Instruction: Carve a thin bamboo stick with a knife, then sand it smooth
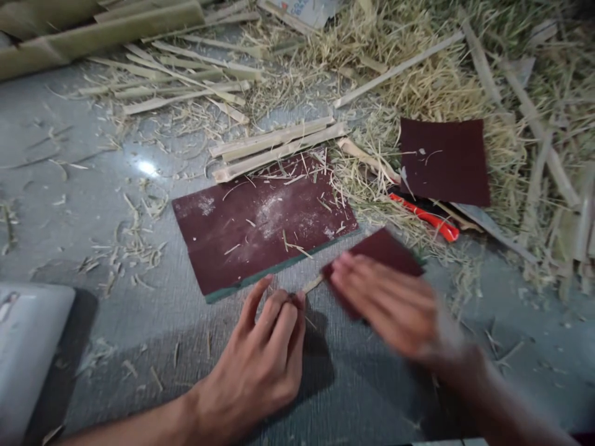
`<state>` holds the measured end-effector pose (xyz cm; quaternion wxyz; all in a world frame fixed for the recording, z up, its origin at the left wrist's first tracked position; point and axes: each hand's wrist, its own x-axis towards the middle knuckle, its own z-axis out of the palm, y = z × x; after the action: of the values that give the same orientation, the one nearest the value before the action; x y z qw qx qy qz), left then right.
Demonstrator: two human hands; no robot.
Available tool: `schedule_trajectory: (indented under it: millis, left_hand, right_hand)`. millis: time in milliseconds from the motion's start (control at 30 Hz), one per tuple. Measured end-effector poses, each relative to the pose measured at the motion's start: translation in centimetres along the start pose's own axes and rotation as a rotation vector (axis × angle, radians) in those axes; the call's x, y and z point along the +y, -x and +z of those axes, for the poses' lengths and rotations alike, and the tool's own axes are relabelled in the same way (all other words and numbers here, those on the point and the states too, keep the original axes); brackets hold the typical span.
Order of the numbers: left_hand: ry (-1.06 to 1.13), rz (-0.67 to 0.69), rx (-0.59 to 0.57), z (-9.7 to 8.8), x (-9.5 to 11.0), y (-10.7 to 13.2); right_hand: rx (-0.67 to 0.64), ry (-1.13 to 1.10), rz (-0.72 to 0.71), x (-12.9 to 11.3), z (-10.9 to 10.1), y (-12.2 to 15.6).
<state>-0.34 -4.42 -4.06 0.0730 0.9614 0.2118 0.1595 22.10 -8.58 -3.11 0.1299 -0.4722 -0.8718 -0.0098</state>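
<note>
My left hand (pixel 267 353) is closed on one end of a thin bamboo strip (pixel 314 284), just above the table. The strip's other end runs under a small dark-red sandpaper piece (pixel 388 251). Over that sandpaper lies my right hand (pixel 390 303), fingers together and blurred, pressing it down on the strip; its thumb is hidden. Behind my hands a larger sandpaper sheet (pixel 242 229) lies flat, dusted with pale powder and shavings. Two split bamboo pieces (pixel 279 148) rest along its far edge.
Bamboo shavings (pixel 418 80) heap up at the back right, with another sandpaper square (pixel 444 161) on them and a red-handled tool (pixel 425 217) beside it. Bamboo strips (pixel 186 80) and thick bamboo lengths (pixel 102 37) lie at the back left. A pale, round-cornered object (pixel 32 347) sits at left.
</note>
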Motion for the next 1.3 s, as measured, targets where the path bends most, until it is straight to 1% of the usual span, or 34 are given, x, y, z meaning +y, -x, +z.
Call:
schedule_trajectory:
  millis: [67,100,167,200,233,267,300,333,367,433,467,500,567,600,633,733,767,867,900,933,1033,1067,1100,1167,1200,1233,1300]
  left_hand:
    - [0.013,-0.008,-0.003,0.0,0.0,0.0]
    - [0.013,-0.013,0.0,0.0,0.0,0.1]
    - [0.003,-0.011,0.005,0.0,0.0,0.1]
    - [0.001,-0.006,0.005,0.0,0.0,0.1]
    - [0.003,-0.003,0.005,0.0,0.1,0.1]
    - [0.009,-0.003,0.003,0.0,0.1,0.2]
    - [0.017,-0.005,0.003,-0.1,0.1,0.2]
    - [0.022,-0.012,0.005,-0.1,0.1,0.2]
    - [0.02,-0.017,0.008,-0.1,0.0,0.2]
    - [0.007,-0.016,0.011,0.0,0.0,0.2]
    - [0.003,-0.011,0.008,0.0,0.0,0.2]
    - [0.002,-0.008,0.006,0.1,-0.1,0.2]
    - [0.011,-0.011,0.003,0.1,-0.1,0.2]
    - [0.016,-0.017,0.002,0.1,-0.1,0.2]
    - [0.018,-0.023,0.001,0.1,-0.1,0.2]
    - [0.004,-0.015,0.0,0.1,-0.1,0.3]
    - [0.001,-0.009,0.002,0.1,0.0,0.3]
    - [0.012,-0.02,0.01,0.1,0.0,0.3]
    - [0.018,-0.029,0.009,0.0,0.0,0.4]
    - [0.02,-0.033,0.007,0.0,0.1,0.4]
    - [0.007,-0.02,-0.003,0.0,0.1,0.4]
    - [0.004,-0.015,-0.005,0.0,0.1,0.4]
    - [0.003,-0.012,-0.003,0.0,0.1,0.4]
    - [0.009,-0.018,0.0,0.0,0.0,0.3]
    - [0.014,-0.021,0.0,0.0,0.0,0.3]
    - [0.015,-0.025,0.001,0.0,0.0,0.3]
    - [0.009,-0.022,-0.003,0.0,0.0,0.3]
  right_hand:
    - [-0.042,-0.072,-0.077,-0.1,0.0,0.0]
    - [-0.03,-0.063,-0.019,-0.1,0.0,0.0]
    - [0.002,0.053,0.09,-0.2,0.0,0.1]
    - [0.016,0.073,0.091,-0.2,0.0,0.1]
    - [0.002,0.079,0.077,-0.3,-0.1,0.1]
    - [-0.021,0.037,0.003,-0.3,-0.1,0.1]
    - [-0.035,0.001,-0.039,-0.3,-0.1,0.1]
    - [-0.04,-0.027,-0.043,-0.3,-0.1,0.2]
    - [-0.016,-0.041,0.005,-0.3,-0.1,0.2]
    - [-0.007,0.058,0.113,-0.2,0.0,0.3]
    - [0.003,0.097,0.125,-0.3,0.0,0.2]
    - [-0.001,0.093,0.106,-0.4,0.0,0.2]
    - [-0.032,0.016,-0.024,-0.8,0.0,0.0]
    - [-0.042,-0.017,-0.054,-1.0,0.0,-0.1]
    - [-0.04,-0.017,-0.029,-1.1,-0.1,-0.1]
    - [-0.017,0.097,0.128,-1.4,-0.4,-0.3]
    - [-0.021,0.12,0.135,-1.5,-0.5,-0.3]
    - [-0.049,0.027,-0.012,-1.8,-0.6,-0.4]
    - [-0.048,0.001,-0.031,-1.8,-0.6,-0.3]
    - [-0.043,0.004,-0.005,-1.8,-0.6,-0.3]
    - [-0.045,0.133,0.132,-1.7,-0.6,-0.2]
    - [-0.051,0.149,0.133,-1.8,-0.6,-0.1]
    - [-0.06,0.127,0.099,-1.8,-0.5,-0.1]
    - [-0.067,0.025,0.011,-2.0,-0.5,-0.1]
    - [-0.062,-0.012,0.01,-1.9,-0.4,-0.1]
    - [-0.055,-0.015,0.045,-1.8,-0.4,0.0]
    - [-0.038,0.072,0.164,-1.5,-0.5,0.1]
